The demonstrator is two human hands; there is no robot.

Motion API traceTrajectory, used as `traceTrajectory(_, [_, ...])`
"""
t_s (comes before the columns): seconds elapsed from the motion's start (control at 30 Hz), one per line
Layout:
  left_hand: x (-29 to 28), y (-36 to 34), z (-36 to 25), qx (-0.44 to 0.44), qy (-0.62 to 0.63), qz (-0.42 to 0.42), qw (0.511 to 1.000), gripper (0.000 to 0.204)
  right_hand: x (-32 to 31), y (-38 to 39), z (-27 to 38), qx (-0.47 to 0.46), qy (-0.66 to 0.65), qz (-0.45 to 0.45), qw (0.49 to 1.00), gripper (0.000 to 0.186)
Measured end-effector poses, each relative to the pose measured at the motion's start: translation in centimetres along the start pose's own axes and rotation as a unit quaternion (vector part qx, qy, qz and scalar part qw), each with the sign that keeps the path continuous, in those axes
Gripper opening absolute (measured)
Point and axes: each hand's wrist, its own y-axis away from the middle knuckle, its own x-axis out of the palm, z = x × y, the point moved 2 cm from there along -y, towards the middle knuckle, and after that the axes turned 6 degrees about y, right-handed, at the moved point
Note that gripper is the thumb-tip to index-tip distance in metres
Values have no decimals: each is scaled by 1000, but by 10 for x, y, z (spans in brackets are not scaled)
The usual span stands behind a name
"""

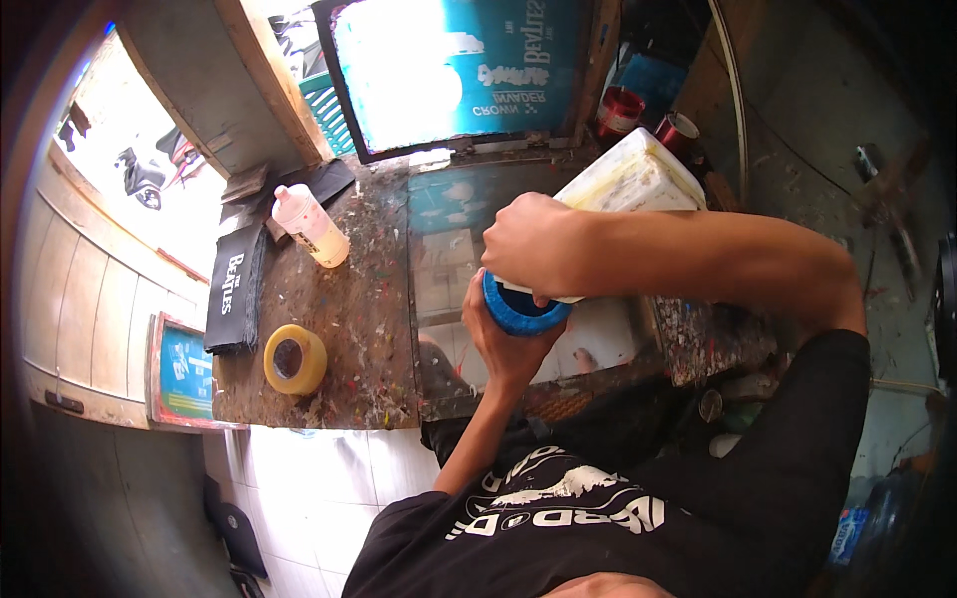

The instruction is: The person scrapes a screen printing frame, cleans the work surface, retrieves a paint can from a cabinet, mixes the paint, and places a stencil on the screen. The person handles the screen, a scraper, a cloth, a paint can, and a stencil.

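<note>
My left hand is wrapped round a blue round tub with a dark inside, held over the glass-like panel of the bench. My right hand is closed on a white plastic jerrycan, stained yellow and tilted down toward the tub. My right forearm crosses in front of the jerrycan and hides part of it. A white edge shows below the right hand at the tub's opening; whether anything flows there I cannot tell.
On the paint-spotted bench stand a squeeze bottle, a tape roll and a stack of black printed cloth. A framed printing screen is raised at the back. Red containers stand behind the jerrycan.
</note>
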Motion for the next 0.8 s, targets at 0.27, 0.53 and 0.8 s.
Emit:
traceTrajectory(0.27, [6, 3, 37, -17, -28, 11, 999, 107, -17, -10, 10, 73, 3, 40, 997, 27])
traceTrajectory(0.53, [12, 14, 60, -174, 71, 28, 982, 107, -11, -15, 7, 72, -4, 28, 997, 27])
traceTrajectory(0.8, [14, -15, 14, -191, 20, 53, 980, 110, -10, -21, 2, 75, -1, 21, 997, 27])
